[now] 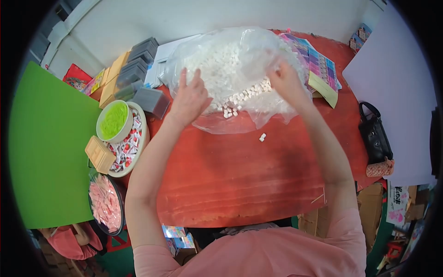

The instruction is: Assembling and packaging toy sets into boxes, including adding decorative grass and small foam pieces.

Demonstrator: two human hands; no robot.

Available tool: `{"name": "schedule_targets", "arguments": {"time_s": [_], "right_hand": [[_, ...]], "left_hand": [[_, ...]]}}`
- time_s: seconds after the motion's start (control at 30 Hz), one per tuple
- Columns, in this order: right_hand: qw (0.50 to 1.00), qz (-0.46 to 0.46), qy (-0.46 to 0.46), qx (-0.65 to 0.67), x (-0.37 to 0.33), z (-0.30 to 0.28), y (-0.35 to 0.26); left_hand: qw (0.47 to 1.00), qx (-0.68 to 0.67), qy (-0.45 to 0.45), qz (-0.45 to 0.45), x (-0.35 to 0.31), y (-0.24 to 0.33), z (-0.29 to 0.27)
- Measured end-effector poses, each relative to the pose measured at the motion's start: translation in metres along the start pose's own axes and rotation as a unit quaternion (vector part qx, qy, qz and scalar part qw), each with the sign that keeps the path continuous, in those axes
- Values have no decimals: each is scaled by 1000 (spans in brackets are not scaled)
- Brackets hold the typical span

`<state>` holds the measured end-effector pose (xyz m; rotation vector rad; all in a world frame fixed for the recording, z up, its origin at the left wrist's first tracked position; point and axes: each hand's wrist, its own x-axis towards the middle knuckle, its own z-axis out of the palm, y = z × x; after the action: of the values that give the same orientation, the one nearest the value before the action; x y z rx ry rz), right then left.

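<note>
A large clear plastic bag (pixel 272 115) lies spread at the far side of the red table, loaded with small white cubes (pixel 251 93). Several cubes spill toward its near edge, and a couple of loose white cubes (pixel 262 137) rest on the table in front of it. My left hand (pixel 190 99) is over the bag's left part, fingers apart and holding nothing I can see. On the right, my right hand (pixel 287 82) has its fingers curled together at the raised plastic, pinching the bag; its fingertips are partly blurred.
Left of the bag stand grey plastic boxes (pixel 152 102). Nearer are a bowl of green pieces (pixel 98 127), a pale basin (pixel 144 138) of small wrapped packets and a dark-rimmed tray (pixel 122 217) of pink packets. Printed sheets (pixel 325 69) and a black bag (pixel 376 136) lie right.
</note>
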<state>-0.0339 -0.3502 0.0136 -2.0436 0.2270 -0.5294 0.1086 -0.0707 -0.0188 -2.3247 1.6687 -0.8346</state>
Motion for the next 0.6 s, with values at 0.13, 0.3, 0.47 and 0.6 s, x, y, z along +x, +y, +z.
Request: {"name": "schedule_targets", "arguments": {"time_s": [0.13,0.3,0.47,0.6], "right_hand": [[974,-9,79,211,75,-16,-18],[984,-24,122,126,151,-23,-7],[953,-121,147,-234,223,-37,51],[957,-147,159,-192,243,-49,79]], "left_hand": [[980,107,-72,-153,36,-36,-15],[966,68,141,-207,75,-49,-12],[987,-23,110,117,120,-6,7],[995,73,2,-72,118,-83,45]]}}
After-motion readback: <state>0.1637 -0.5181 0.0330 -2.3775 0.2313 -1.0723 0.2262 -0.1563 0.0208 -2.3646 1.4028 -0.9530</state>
